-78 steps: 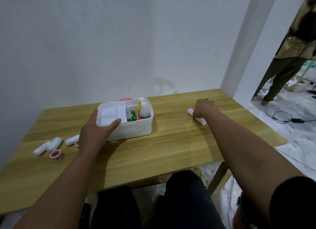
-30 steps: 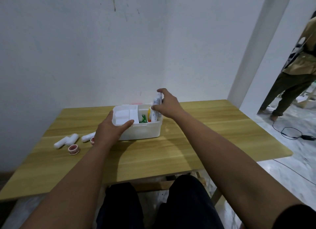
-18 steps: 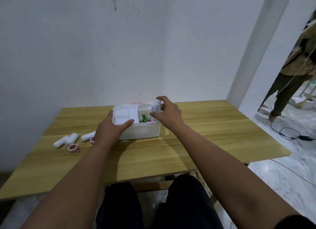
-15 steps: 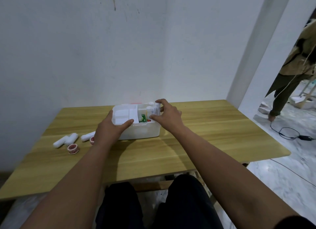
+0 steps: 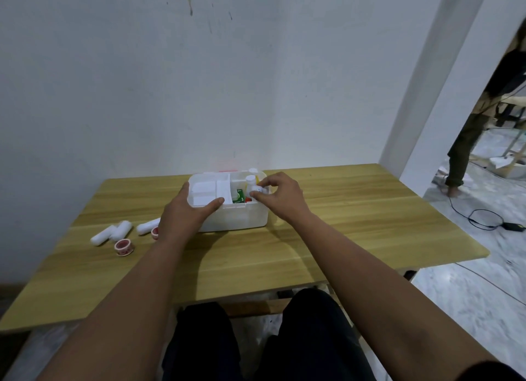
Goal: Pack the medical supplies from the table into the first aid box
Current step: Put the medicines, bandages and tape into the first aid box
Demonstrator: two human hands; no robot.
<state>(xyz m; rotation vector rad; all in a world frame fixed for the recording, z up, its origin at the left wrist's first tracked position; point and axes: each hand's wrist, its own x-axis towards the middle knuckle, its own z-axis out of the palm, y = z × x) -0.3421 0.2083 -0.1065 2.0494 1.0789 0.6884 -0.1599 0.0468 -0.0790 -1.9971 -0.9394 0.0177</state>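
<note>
**White Tube Going Into the Right Compartment of the First Aid Box**

The right hand (image 5: 280,198) has its fingers (image 5: 260,185) pinched together on a small white tube (image 5: 257,193), held low over the right compartment of the first aid box (image 5: 233,218), apparently to wedge it in beside what is packed there; the left hand (image 5: 187,213) grips the box's left near corner, thumb hooked over the rim and fingers curled round the end, most likely so the light box does not slide on the table (image 5: 341,232). Inside I count two white bottles (image 5: 250,178), one green packet (image 5: 238,195) and something orange-red, too small to name. Left of the box, well apart from it, lie three white gauze rolls (image 5: 113,232); near them are two red-and-white tape rolls (image 5: 123,246), one half hidden by the left wrist; all five seem yet to be packed.
</note>
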